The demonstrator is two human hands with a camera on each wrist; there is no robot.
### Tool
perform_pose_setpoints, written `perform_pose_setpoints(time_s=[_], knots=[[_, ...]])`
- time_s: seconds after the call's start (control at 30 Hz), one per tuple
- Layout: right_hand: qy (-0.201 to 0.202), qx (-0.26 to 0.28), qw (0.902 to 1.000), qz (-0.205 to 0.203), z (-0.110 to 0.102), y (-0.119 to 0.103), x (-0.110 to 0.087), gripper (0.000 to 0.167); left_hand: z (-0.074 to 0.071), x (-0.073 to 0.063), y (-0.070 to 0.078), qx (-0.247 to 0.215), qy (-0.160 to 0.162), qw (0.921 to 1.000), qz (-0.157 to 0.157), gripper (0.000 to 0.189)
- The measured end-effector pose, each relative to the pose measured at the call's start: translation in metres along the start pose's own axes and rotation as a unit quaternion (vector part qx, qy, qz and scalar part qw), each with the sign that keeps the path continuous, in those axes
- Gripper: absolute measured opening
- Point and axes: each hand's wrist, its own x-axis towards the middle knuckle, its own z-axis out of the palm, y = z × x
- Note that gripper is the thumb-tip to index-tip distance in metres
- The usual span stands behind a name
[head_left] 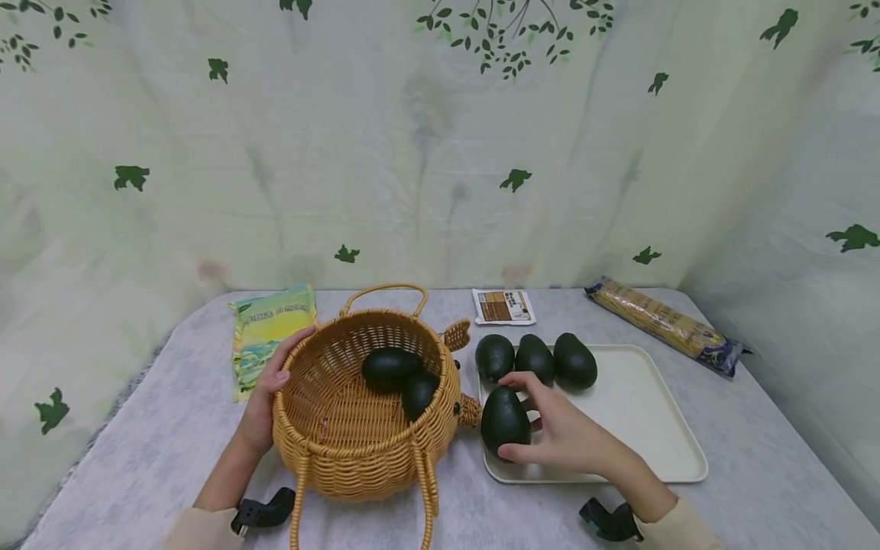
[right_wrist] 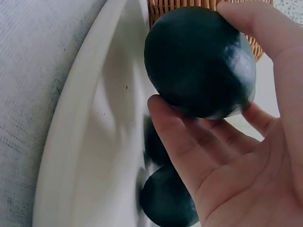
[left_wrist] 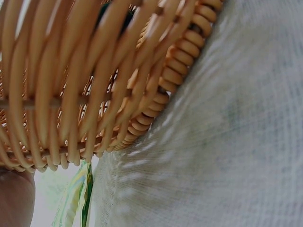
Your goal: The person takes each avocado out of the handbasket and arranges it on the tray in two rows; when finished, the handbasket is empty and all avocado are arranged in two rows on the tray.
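At the tray's [head_left: 635, 416] near-left edge, right hand [head_left: 560, 428] grips an avocado [head_left: 505, 424] between thumb and curved fingers; three others [head_left: 534, 359] sit at the far-left corner. Left hand [head_left: 261, 401] rests fingers extended against the basket's [head_left: 367, 470] side, two avocados [head_left: 390, 370] inside.

Left hand [head_left: 266, 401]: fingers [head_left: 297, 344] stretched forward, thumb [head_left: 279, 377] angled inward
Left forearm [head_left: 227, 477]: slants forward and inward from the lower edge of the head view
Right hand [head_left: 558, 424]: gripping, thumb [head_left: 519, 453] nearest the body, fingers [head_left: 525, 380] bent on the far side, palm [right_wrist: 258, 189] showing in the right wrist view
Right forearm [head_left: 642, 485]: angled forward and leftward, wrist [head_left: 614, 458] nearly straight
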Motion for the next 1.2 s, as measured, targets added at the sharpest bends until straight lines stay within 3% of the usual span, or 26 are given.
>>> perform_pose_setpoints(time_s=[0.4, 0.87, 1.2], knots=[[-0.012, 0.0, 0.9999, 0.005, 0.007, 0.007, 0.001, 0.083, 0.0, 0.0, 0.0, -0.002, -0.001, 1.0, -0.001, 0.06], [-0.048, -0.054, 0.9971, 0.022, 0.0, 0.003, -0.002, 0.09, -0.001, 0.0, 0.001, -0.003, -0.005, 1.0, 0.0, 0.06], [-0.054, -0.055, 0.996, 0.045, -0.004, 0.0, -0.002, 0.086, 0.0, 0.0, 0.001, -0.001, -0.002, 1.0, -0.007, 0.061]])
